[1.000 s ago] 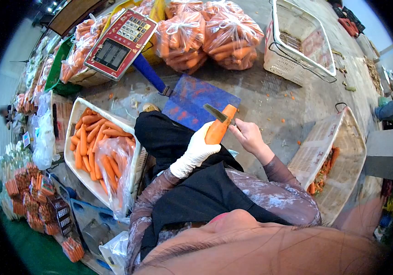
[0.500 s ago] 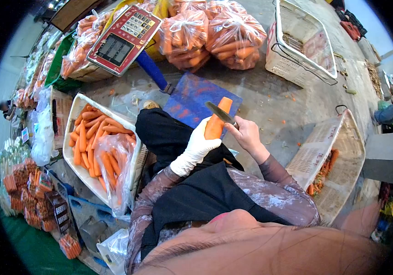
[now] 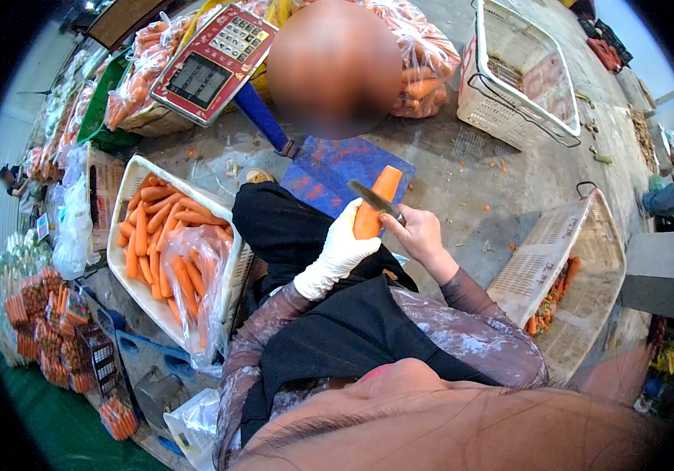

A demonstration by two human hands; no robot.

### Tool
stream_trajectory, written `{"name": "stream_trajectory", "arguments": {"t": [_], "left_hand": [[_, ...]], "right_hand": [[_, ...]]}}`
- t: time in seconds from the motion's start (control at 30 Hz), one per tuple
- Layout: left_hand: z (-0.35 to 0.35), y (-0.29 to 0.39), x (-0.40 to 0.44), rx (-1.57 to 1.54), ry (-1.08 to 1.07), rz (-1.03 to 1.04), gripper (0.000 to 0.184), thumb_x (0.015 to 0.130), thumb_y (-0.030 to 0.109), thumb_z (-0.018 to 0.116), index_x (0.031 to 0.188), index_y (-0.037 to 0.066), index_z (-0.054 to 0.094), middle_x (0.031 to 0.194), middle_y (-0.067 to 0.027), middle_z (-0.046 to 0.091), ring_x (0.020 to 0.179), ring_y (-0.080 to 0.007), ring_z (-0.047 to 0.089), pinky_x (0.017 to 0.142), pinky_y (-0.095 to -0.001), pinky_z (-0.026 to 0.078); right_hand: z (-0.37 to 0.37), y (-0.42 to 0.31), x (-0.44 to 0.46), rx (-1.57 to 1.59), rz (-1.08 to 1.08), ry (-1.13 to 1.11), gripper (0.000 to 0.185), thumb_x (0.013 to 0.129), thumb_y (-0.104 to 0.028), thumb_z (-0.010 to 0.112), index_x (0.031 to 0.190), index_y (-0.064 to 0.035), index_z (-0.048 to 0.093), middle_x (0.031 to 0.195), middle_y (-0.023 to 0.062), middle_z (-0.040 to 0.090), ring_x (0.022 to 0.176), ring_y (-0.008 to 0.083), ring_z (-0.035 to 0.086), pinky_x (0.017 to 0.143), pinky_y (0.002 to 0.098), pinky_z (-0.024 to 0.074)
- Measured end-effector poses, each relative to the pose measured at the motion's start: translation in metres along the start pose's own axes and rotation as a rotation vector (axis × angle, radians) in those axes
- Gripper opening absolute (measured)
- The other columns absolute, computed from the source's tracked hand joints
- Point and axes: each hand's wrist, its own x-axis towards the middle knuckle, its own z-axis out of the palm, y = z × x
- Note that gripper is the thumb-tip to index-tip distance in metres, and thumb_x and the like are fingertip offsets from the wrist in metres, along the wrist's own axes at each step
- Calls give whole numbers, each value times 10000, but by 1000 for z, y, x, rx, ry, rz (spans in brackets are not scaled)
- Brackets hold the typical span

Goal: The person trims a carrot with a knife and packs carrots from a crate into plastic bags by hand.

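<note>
My left hand (image 3: pixel 343 250), in a white glove, is closed round the lower part of a thick orange carrot (image 3: pixel 385 188). The carrot's top end is cut flat and points away from me. A knife (image 3: pixel 373 198) is in my bare right hand (image 3: pixel 419 237), its dark blade lying across the carrot's side. My right thumb rests close to the carrot, near the blade's base. Below the carrot's top end is a blue scale platform (image 3: pixel 317 177) with orange smears. Left of my knees, a white crate (image 3: pixel 134 275) holds many carrots (image 3: pixel 156 228) and a clear plastic bag (image 3: pixel 199 314) with carrots inside.
A red-framed scale display (image 3: pixel 213 63) on a blue post stands ahead. Bagged carrots (image 3: pixel 429 71) sit behind it, partly covered by a blurred patch. A white crate (image 3: pixel 509 114) stands at upper right. Another crate (image 3: pixel 545 251), tilted at right, holds peelings (image 3: pixel 553 302).
The knife blade has shifted slightly left and down along the carrot, and my right hand has moved slightly with it. My left hand keeps its hold.
</note>
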Motion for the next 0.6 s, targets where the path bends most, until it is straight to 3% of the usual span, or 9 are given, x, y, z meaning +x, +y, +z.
{"name": "stream_trajectory", "arguments": {"t": [0.1, 0.17, 0.23, 0.3, 0.37, 0.4, 0.5, 0.53, 0.6], "left_hand": [[2, -8, 4, -19, -3, 127, 680, 656, 10, 687, 1279, 15, 414, 1111, -60, 540, 1001, -148, 527, 877, -287, 436], [2, -1, 1, -286, -45, -87, 698, 666, 48, 709, 1296, 19, 409, 1119, -52, 525, 976, -142, 529, 861, -280, 437], [-2, 5, -1, -285, -64, -111, 716, 656, 60, 719, 1299, 19, 407, 1116, -53, 518, 964, -138, 520, 848, -261, 434], [-4, 6, -3, -250, -69, -124, 712, 661, 110, 735, 1289, 18, 413, 1098, -38, 524, 964, -130, 518, 825, -264, 438], [-3, 4, -2, -262, -35, -115, 734, 648, 73, 715, 1306, 8, 397, 1104, -47, 518, 976, -132, 498, 859, -274, 422], [-3, -10, 2, -187, 8, 2, 737, 643, 57, 699, 1312, 8, 393, 1091, -63, 528, 975, -163, 514, 864, -298, 423], [-6, -8, 2, 222, 166, 282, 758, 635, 19, 676, 1330, 8, 375, 1063, -92, 542, 990, -225, 534, 882, -329, 420], [-8, -2, -2, 570, 251, 425, 776, 631, -4, 669, 1343, 10, 361, 1048, -105, 544, 1007, -255, 538, 894, -337, 416], [-10, 3, 2, 727, 338, 534, 811, 627, -18, 685, 1362, 35, 346, 1042, -122, 558, 953, -309, 532, 860, -378, 419]], "right_hand": [[0, -2, -7, 187, -256, -69, 391, 825, -430, 611, 690, -64, 580, 594, 130, 580, 538, 319, 583, 480, 400, 423], [1, 11, -10, 350, -257, -91, 390, 829, -412, 612, 690, -51, 560, 595, 148, 565, 518, 300, 566, 477, 380, 409], [18, 69, -12, 842, 283, -9, 367, 832, -366, 623, 684, -36, 563, 614, 151, 591, 514, 283, 568, 482, 353, 405], [19, 122, -11, 776, 550, 119, 331, 816, -325, 652, 676, -32, 584, 600, 141, 607, 555, 286, 595, 512, 358, 413], [21, 162, -26, 20, 540, 68, 302, 772, -316, 698, 733, -31, 609, 649, 115, 630, 629, 313, 619, 575, 389, 463], [33, 194, -38, 13, 530, 66, 302, 772, -316, 698, 733, -31, 609, 649, 115, 630, 629, 313, 619, 575, 389, 463], [63, 221, -67, -631, 510, -287, 589, 618, -411, 795, 982, 4, 590, 1078, 211, 610, 962, 347, 610, 851, 367, 496], [62, 199, -59, -440, 452, -314, 637, 689, -338, 769, 1161, 12, 523, 1197, 183, 564, 1079, 320, 563, 899, 370, 469], [84, 171, -43, 610, 514, -289, 613, 769, -297, 716, 1253, -12, 471, 1206, 121, 568, 1101, 271, 550, 914, 389, 452]]}}
